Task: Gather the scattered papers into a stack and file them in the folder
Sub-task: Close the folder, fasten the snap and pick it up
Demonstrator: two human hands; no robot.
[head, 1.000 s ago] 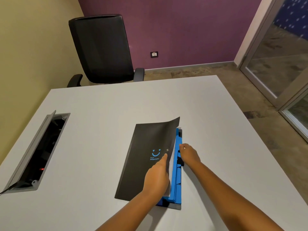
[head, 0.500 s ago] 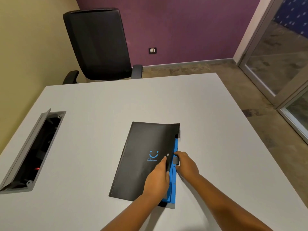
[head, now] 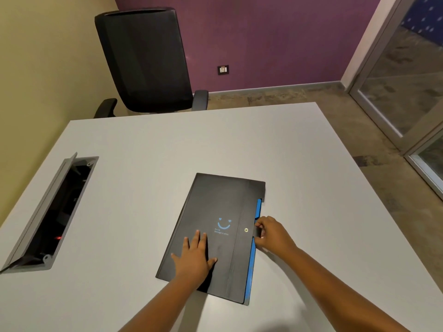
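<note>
The folder [head: 215,221] lies shut near the desk's [head: 148,144] front edge w/ only a blue strip showing along its right side, so I'd say the papers are inside, tho none can be seen. My left hand [head: 195,257] lies flat, fingers spread, on the cover to pin it down. My right hand [head: 271,233] pinches the closure tab [head: 257,230] at the right edge, prob. to bring it over to the snap [head: 246,230].

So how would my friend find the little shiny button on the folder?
Look at the white table, then the black folder lying on it. The button sits just right of the blue smiley, near the right hand. It is the folder's only small round metal dot.
</note>
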